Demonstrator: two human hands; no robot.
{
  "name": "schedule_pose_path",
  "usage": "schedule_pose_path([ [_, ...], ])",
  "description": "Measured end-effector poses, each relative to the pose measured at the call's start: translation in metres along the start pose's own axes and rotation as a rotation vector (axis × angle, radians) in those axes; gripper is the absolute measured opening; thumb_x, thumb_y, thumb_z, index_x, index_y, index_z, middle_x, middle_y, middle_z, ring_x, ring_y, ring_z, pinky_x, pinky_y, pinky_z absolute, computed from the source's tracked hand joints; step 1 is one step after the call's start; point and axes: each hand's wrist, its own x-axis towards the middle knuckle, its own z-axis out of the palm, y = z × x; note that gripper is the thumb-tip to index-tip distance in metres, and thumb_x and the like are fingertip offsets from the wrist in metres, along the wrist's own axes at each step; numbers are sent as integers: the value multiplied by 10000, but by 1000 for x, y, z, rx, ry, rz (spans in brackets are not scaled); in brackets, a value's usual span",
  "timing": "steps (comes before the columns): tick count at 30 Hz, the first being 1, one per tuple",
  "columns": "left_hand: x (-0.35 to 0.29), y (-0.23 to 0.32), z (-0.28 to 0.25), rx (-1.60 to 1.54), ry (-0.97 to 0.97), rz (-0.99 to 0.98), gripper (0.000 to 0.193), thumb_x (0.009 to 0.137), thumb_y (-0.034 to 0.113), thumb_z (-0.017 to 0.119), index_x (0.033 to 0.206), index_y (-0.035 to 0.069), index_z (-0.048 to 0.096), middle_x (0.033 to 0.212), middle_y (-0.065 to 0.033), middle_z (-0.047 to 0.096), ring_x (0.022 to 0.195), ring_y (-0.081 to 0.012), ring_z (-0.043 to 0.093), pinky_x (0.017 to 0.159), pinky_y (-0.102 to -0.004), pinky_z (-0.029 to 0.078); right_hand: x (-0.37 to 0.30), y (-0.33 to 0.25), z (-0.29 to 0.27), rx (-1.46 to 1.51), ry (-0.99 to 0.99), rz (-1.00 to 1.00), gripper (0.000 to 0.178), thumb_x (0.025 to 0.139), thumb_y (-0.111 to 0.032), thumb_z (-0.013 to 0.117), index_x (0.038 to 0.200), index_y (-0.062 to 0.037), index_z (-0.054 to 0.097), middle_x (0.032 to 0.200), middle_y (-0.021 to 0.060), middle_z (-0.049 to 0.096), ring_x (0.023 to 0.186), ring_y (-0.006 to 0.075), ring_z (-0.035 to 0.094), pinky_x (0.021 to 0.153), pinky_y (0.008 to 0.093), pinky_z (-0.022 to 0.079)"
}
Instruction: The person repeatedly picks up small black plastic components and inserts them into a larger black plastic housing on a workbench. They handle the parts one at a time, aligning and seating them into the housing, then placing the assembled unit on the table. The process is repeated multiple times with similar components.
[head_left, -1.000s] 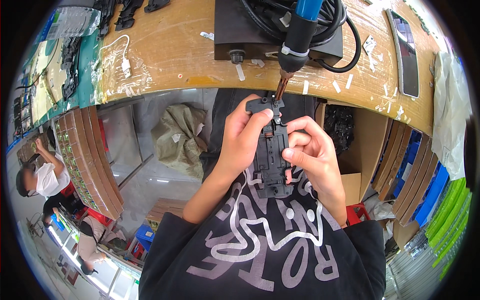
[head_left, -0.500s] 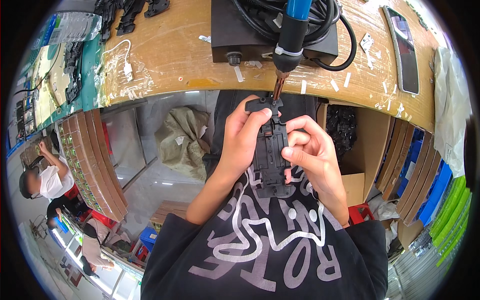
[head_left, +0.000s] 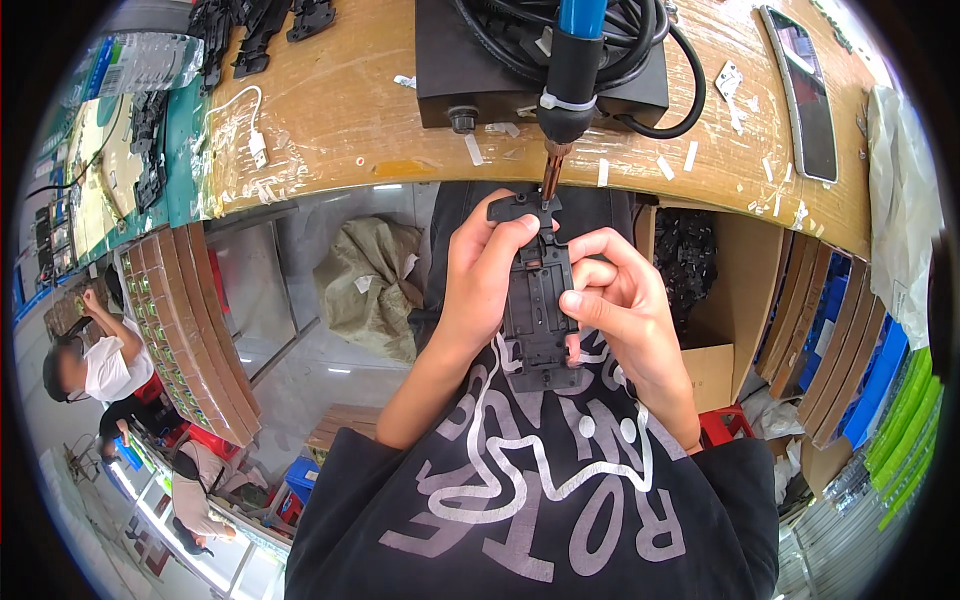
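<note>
A long black plastic chassis (head_left: 540, 300) is held between my two hands in front of my chest. My left hand (head_left: 485, 265) grips its upper left side, thumb pressed on the face near the top. With thumb and bent fingers, my right hand (head_left: 620, 300) pinches the right edge lower down. The narrow metal tip of a soldering iron (head_left: 552, 170), which has a black collar and blue handle, points down at the chassis's top end. It appears to meet the plastic there. Neither hand is on the iron.
A black box (head_left: 440, 85) with coiled cables sits on the wooden bench (head_left: 330, 150). A phone (head_left: 805, 95) lies at right. Below the bench stands a cardboard box (head_left: 735, 290) of black parts. At left are a cloth sack (head_left: 370, 285) and, farther off, several people.
The view has shifted slightly. Both hands keep the same hold on the chassis, whose top end stays under the iron's tip.
</note>
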Motion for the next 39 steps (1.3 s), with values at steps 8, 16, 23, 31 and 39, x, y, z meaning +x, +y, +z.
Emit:
schedule_pose_path([
  [8,0,-6,-10,415,-153,-206,182,848,204,484,893,28,474,658,-14,501,588,-64,455,535,-199,368,1,19,-41,-217,197,1,182,708,0,532,866,-48,454,636,-25,493,462,24,418,337,166,338],
  [16,-18,87,-62,668,-149,176,146,828,174,492,859,39,539,662,-6,531,560,-48,481,491,-176,389,-8,100,-296,-258,1267,-485,240,787,-173,541,953,-21,457,738,58,520,473,91,496,366,190,414],
  [23,73,168,-136,1358,775,867,315,761,269,595,955,29,526,868,-80,558,753,-182,517,703,-299,411,-30,103,-370,149,1622,-399,290,762,-147,494,904,95,422,828,201,545,558,266,577,440,318,500],
  [31,113,183,-167,1646,783,632,505,763,341,572,1136,23,450,1069,-204,509,991,-321,479,843,-350,369,-34,-18,-261,-159,1658,-1091,258,768,-51,492,959,-9,322,799,143,540,513,168,515,439,264,451],
  [39,121,189,-171,1389,774,690,355,768,296,554,1035,62,549,913,-157,589,847,-230,570,750,-300,423,3,-175,-113,-515,940,-1384,271,750,-91,562,957,35,441,823,128,545,639,166,552,571,254,466],
])
